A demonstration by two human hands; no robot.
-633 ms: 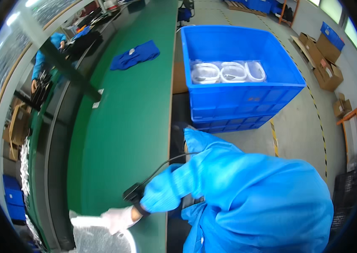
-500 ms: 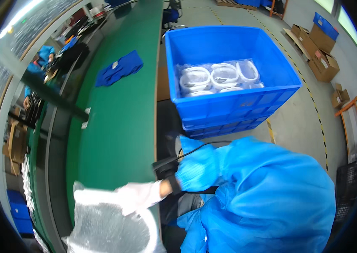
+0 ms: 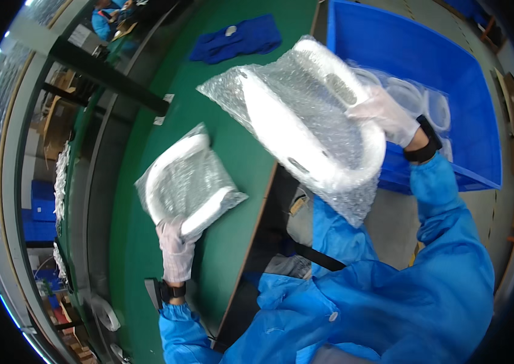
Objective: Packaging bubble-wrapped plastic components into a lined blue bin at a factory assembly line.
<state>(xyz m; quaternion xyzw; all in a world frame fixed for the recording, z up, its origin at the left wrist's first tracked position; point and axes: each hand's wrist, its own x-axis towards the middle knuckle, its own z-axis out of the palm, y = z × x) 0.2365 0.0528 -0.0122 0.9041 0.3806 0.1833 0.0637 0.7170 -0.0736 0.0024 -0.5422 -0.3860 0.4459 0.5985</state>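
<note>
Gloved, the left hand (image 3: 178,246) is gripping a small bubble-wrapped curved white part (image 3: 187,182), while the right hand (image 3: 384,112) is clasping a larger bubble-wrapped white piece (image 3: 305,121).

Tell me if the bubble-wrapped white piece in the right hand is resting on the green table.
No. The right hand holds the bubble-wrapped white piece up in the air, clear of the green table.

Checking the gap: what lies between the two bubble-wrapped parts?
In the head view, only bare green table shows between the left bubble-wrapped part and the right bubble-wrapped part.
</note>
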